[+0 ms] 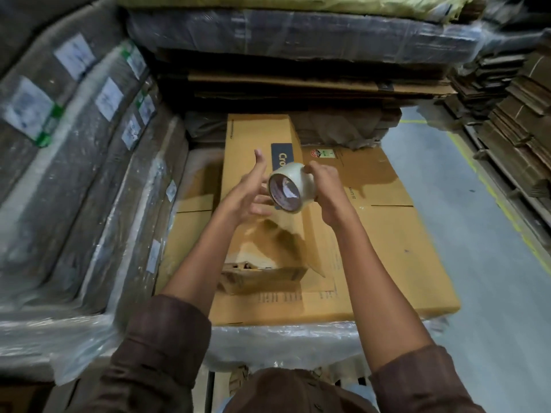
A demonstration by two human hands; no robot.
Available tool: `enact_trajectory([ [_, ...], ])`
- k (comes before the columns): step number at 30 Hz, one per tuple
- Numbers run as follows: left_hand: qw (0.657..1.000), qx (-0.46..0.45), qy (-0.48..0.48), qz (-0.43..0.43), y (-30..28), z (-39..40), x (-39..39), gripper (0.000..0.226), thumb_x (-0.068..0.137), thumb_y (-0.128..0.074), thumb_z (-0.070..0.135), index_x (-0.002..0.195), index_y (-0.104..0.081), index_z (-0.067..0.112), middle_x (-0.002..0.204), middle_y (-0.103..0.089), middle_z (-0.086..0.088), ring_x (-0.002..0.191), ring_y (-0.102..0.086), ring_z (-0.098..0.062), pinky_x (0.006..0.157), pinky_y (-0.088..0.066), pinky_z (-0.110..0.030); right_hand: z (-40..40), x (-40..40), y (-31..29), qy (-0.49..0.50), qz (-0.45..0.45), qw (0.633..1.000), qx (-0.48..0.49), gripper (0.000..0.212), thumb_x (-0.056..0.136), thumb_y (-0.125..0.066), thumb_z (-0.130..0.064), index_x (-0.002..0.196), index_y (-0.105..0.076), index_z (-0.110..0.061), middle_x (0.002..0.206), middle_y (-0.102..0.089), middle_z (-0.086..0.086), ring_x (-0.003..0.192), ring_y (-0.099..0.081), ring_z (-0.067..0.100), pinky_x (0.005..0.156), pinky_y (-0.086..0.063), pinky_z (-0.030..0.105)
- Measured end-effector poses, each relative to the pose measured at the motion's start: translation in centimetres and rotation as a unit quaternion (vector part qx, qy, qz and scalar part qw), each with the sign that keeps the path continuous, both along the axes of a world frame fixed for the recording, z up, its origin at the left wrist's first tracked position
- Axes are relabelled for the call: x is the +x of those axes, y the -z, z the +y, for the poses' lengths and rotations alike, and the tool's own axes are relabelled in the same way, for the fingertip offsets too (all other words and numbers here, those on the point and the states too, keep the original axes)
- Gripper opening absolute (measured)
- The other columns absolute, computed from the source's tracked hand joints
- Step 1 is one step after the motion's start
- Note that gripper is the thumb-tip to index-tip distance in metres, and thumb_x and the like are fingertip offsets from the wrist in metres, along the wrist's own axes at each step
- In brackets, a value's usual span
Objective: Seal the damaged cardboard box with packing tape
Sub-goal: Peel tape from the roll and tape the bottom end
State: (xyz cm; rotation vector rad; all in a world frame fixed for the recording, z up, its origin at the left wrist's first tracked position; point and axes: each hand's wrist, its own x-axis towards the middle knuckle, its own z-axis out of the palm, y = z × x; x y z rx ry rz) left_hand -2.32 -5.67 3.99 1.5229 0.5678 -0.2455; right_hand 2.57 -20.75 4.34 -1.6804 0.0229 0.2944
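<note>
Tape readied, box unsealed

The tape (293,186) was held above the box (262,234) by the right hand (326,189); the left hand (253,192), fingers loose, touched it. The torn near end was untaped.

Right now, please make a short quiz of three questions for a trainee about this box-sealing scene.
1. True or false: the right hand grips the tape roll.
2. Which end of the narrow box is torn open? A) the near end B) the far end
3. Fill in: the narrow box lies on top of a larger flat ____.

Key:
1. True; the left hand is beside the roll with its fingers spread, blurred.
2. A; the crushed, open corner faces the person.
3. Cardboard box.
</note>
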Motion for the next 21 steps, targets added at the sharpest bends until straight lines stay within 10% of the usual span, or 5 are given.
enact_trajectory([
  [5, 0.997, -0.058, 0.033, -0.024, -1.8, 3.4, -1.9, 0.066, 0.086, -0.058, 0.073, 0.124, -0.066, 0.019, 0.115, -0.074, -0.014, 0.1, -0.074, -0.03, 0.084, -0.061, -0.052, 2.3, -2.8, -1.9, -0.08, -0.102, 0.991, -0.011, 0.04, 0.096, -0.056, -0.014, 0.057, -0.052, -0.023, 0.061, -0.051, -0.012, 0.063, -0.043, 0.01, 0.06, -0.03, 0.03],
  [10, 0.99, 0.072, 0.014, -0.118, -2.9, 5.2, -3.1, 0.041, 0.097, -0.06, 0.05, 0.098, -0.072, 0.011, 0.094, -0.075, -0.004, 0.092, -0.07, -0.021, 0.089, -0.056, -0.043, 3.0, -4.4, -1.1, -0.136, -0.17, 0.975, -0.04, 0.027, 0.096, -0.056, -0.03, 0.092, -0.072, -0.008, 0.09, -0.068, 0.019, 0.076, -0.057, 0.019, 0.067, -0.045, 0.042],
  [15, 0.928, 0.292, -0.017, -0.228, -3.0, 4.5, -3.9, 0.051, 0.102, -0.053, 0.04, 0.058, -0.052, 0.016, 0.057, -0.044, 0.002, 0.056, -0.038, -0.018, 0.057, -0.031, -0.03, 4.1, -5.7, -0.5, -0.118, -0.217, 0.967, -0.06, 0.026, 0.097, -0.055, -0.036, 0.101, -0.074, -0.019, 0.092, -0.073, 0.003, 0.082, -0.063, 0.017, 0.069, -0.049, 0.043],
  [21, 0.867, 0.372, -0.052, -0.327, -2.9, 2.9, -5.5, 0.025, 0.1, -0.058, 0.024, 0.099, -0.078, 0.01, 0.101, -0.075, -0.007, 0.09, -0.066, -0.016, 0.077, -0.057, -0.039, 4.6, -6.6, -0.9, -0.09, -0.25, 0.963, -0.051, 0.031, 0.101, -0.056, -0.044, 0.099, -0.073, -0.018, 0.088, -0.071, 0.008, 0.075, -0.06, 0.014, 0.061, -0.046, 0.038],
])
